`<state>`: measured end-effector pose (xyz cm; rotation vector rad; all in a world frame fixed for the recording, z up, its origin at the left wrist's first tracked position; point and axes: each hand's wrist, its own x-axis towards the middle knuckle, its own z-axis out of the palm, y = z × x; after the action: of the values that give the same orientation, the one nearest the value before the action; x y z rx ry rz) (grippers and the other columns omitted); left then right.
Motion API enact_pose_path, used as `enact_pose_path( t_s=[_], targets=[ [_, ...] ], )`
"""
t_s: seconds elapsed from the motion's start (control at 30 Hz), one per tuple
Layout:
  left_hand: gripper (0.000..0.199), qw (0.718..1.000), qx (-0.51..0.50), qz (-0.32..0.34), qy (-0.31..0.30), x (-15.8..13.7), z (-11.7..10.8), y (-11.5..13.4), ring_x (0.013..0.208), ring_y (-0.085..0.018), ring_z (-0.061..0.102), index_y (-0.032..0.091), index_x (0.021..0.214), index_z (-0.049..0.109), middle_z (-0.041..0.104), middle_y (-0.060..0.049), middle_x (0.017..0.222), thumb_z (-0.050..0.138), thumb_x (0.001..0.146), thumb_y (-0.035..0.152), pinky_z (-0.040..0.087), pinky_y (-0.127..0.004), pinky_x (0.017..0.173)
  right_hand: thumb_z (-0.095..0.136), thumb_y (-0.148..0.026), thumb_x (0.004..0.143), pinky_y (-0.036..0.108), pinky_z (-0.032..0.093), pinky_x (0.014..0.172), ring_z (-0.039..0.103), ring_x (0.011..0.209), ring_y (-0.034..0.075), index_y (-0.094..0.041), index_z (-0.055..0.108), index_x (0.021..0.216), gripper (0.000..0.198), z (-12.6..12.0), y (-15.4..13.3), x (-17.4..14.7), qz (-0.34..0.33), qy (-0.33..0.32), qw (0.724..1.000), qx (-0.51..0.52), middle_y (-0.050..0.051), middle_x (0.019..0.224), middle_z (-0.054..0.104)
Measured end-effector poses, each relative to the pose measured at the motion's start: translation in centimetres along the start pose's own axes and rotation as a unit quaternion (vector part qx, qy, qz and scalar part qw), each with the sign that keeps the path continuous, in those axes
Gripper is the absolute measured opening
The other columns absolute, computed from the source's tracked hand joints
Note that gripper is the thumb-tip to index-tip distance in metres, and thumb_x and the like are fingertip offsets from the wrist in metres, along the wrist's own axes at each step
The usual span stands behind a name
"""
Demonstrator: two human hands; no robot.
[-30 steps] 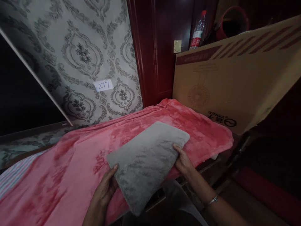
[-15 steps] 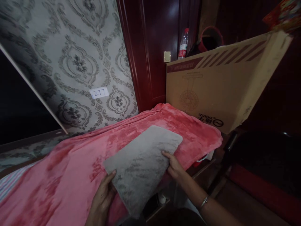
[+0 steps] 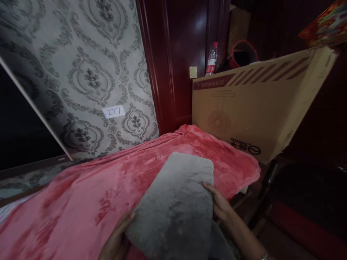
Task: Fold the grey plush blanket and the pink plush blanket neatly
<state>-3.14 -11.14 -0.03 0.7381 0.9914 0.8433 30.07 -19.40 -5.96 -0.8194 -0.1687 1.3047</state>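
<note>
A flat grey plush mat (image 3: 173, 206) with rounded corners is held up between my two hands, tilted over the edge of a pink plush blanket (image 3: 89, 191). My left hand (image 3: 119, 233) grips its lower left edge, thumb on top and the other fingers hidden underneath. On the right edge, my right hand (image 3: 219, 203) pinches the mat, its thumb lying on the upper face. The mat's lower end runs out of the bottom of the view.
A large cardboard box (image 3: 244, 112) stands behind the blanket at right, with a plastic bottle (image 3: 212, 61) behind its top edge. Patterned wallpaper (image 3: 92, 79) bears a paper label (image 3: 114, 111). A dark chair with a red part (image 3: 303, 224) is at lower right.
The mat has come lower and nearer to me and turned so that its long side points more away from me. Both hands moved with it, keeping their grip.
</note>
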Motion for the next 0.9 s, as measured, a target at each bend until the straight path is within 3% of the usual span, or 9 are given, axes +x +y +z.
enact_pose_path(
  t_s=[0.1, 0.17, 0.3, 0.37, 0.53, 0.77, 0.9],
  targets=[
    [0.050, 0.994, 0.088, 0.029, -0.056, 0.9, -0.3, 1.8, 0.135, -0.040, 0.054, 0.016, 0.094, 0.082, 0.076, -0.013, 0.119, 0.092, 0.052, 0.041, 0.036, -0.046, 0.121, 0.086, -0.034, 0.062, 0.044, 0.056, 0.097, 0.074, 0.099, 0.031, -0.015, 0.074, 0.097, 0.042, 0.1, 0.5, -0.4, -0.008, 0.013, 1.000, 0.023, 0.010, 0.091, 0.080],
    [0.055, 0.984, 0.140, 0.018, -0.105, 1.6, 0.4, 3.0, 0.134, -0.040, 0.054, 0.017, 0.098, 0.082, 0.075, -0.013, 0.121, 0.091, 0.055, 0.049, 0.032, -0.047, 0.122, 0.087, -0.036, 0.061, 0.045, 0.054, 0.099, 0.073, 0.103, 0.032, -0.017, 0.073, 0.103, 0.048, 0.4, 0.8, -0.9, -0.028, 0.009, 0.999, 0.031, 0.009, 0.096, 0.080],
    [0.052, 0.954, 0.179, -0.031, -0.239, 3.5, 3.3, 4.9, 0.125, -0.038, 0.063, 0.016, 0.113, 0.078, 0.074, -0.015, 0.122, 0.085, 0.070, 0.044, 0.040, -0.048, 0.116, 0.088, -0.037, 0.061, 0.046, 0.052, 0.101, 0.071, 0.108, 0.032, -0.019, 0.071, 0.108, 0.053, 1.0, 1.0, -2.0, -0.084, -0.009, 0.996, 0.017, 0.009, 0.104, 0.079],
    [0.053, 0.952, 0.186, -0.047, -0.238, 4.6, 5.0, 5.4, 0.118, -0.037, 0.067, 0.014, 0.112, 0.078, 0.076, -0.016, 0.117, 0.087, 0.067, 0.040, 0.047, -0.047, 0.109, 0.089, -0.037, 0.059, 0.046, 0.052, 0.100, 0.071, 0.106, 0.032, -0.019, 0.070, 0.110, 0.057, 1.4, 1.0, -2.3, -0.100, -0.019, 0.995, 0.001, 0.009, 0.104, 0.078],
    [0.059, 0.955, 0.232, -0.077, -0.169, 6.6, 8.4, 5.7, 0.101, -0.038, 0.073, 0.015, 0.107, 0.078, 0.080, -0.013, 0.098, 0.093, 0.056, 0.038, 0.058, -0.047, 0.090, 0.089, -0.033, 0.052, 0.045, 0.053, 0.094, 0.072, 0.095, 0.030, -0.021, 0.066, 0.119, 0.072, 2.3, 0.3, -2.8, -0.131, -0.043, 0.990, -0.026, 0.006, 0.099, 0.078],
    [0.073, 0.943, 0.269, -0.048, -0.191, 6.5, 12.5, 4.2, 0.102, -0.042, 0.073, 0.019, 0.118, 0.074, 0.080, -0.013, 0.099, 0.093, 0.053, 0.046, 0.059, -0.053, 0.087, 0.077, -0.021, 0.048, 0.039, 0.054, 0.077, 0.070, 0.078, 0.025, -0.023, 0.065, 0.118, 0.071, 1.5, -3.9, -5.1, -0.179, -0.016, 0.983, -0.032, 0.001, 0.086, 0.077],
    [0.079, 0.924, 0.295, -0.023, -0.243, 5.3, 17.1, 3.6, 0.099, -0.041, 0.074, 0.020, 0.124, 0.071, 0.080, -0.012, 0.098, 0.093, 0.052, 0.047, 0.060, -0.050, 0.084, 0.077, -0.021, 0.049, 0.033, 0.052, 0.071, 0.069, 0.076, 0.023, -0.023, 0.065, 0.111, 0.063, 0.0, -8.3, -9.1, -0.225, 0.033, 0.972, -0.054, 0.000, 0.086, 0.075]
  ],
)
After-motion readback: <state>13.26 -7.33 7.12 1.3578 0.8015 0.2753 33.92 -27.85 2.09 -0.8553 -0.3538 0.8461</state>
